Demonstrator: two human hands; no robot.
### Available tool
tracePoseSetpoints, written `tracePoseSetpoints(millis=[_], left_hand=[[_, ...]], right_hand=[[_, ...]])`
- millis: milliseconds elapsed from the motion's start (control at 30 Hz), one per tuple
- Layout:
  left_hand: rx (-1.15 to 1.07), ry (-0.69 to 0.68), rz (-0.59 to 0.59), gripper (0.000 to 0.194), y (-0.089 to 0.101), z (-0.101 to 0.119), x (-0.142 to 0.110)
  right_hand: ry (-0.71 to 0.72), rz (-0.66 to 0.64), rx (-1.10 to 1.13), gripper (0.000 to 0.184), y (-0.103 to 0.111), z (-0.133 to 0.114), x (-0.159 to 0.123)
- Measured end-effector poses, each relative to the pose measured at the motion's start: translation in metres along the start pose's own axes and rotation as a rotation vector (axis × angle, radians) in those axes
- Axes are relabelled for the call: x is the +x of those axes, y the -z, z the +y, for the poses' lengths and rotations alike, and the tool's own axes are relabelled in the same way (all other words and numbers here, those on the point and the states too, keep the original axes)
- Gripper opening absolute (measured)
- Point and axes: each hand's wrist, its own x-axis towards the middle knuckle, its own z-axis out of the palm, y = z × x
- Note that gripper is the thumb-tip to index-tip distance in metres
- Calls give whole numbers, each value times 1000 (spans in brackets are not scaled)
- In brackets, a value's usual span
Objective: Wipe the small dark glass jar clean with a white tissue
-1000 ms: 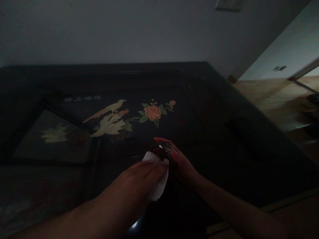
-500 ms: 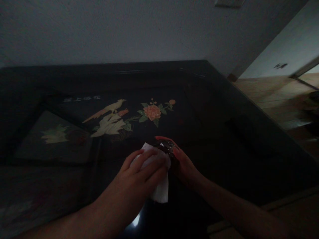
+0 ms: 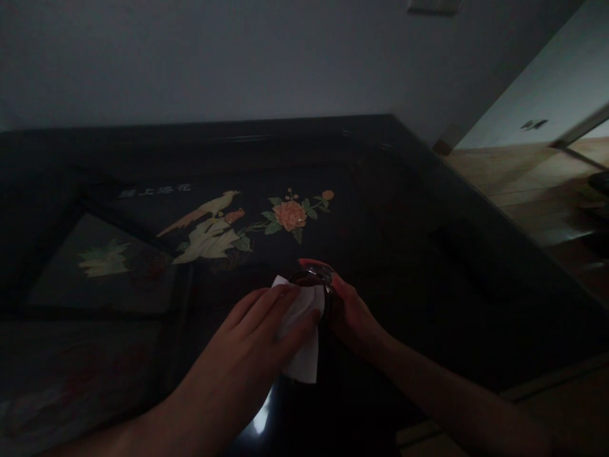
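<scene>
In my left hand (image 3: 266,327) is a white paper tissue (image 3: 303,360), gripped with bent fingers. The tissue presses against a small, shiny, dark object with a curved rim (image 3: 311,273); its exact kind is too dark to make out. My right hand (image 3: 349,311) holds this object from the right, thumb on the near side and fingers round the far side. Both hands meet over the near middle of a glossy black table (image 3: 394,247). Tissue and fingers hide most of the object.
A bird-and-flower inlay (image 3: 290,216) with pale characters decorates the tabletop. A grey wall (image 3: 214,63) stands behind the far edge. To the right lies a light tiled floor (image 3: 504,184), with dark things at the right border. Reflections show on the table's left part.
My left hand and the tissue have shifted slightly on the object, and more of its curved rim shows. My right hand keeps its hold almost in place.
</scene>
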Motion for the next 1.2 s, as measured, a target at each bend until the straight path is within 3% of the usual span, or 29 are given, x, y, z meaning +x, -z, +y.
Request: tracePoseSetpoints(millis=[300, 733, 867, 1000, 1200], left_hand=[[-15, -79, 17, 43, -8, 3, 3], [-226, -179, 43, 31, 4, -3, 15], [-169, -180, 30, 30, 5, -6, 14], [-83, -166, 27, 42, -1, -10, 8], [-38, -202, -50, 42, -4, -19, 4]], right_hand=[[36, -33, -75, 36, 6, 6, 0], [11, -58, -146, 43, 4, 4, -3], [-8, -30, -79, 38, 4, 4, -2], [-22, 8, -28, 37, 1, 1, -1], [-17, -1, -28, 35, 2, 3, -2]])
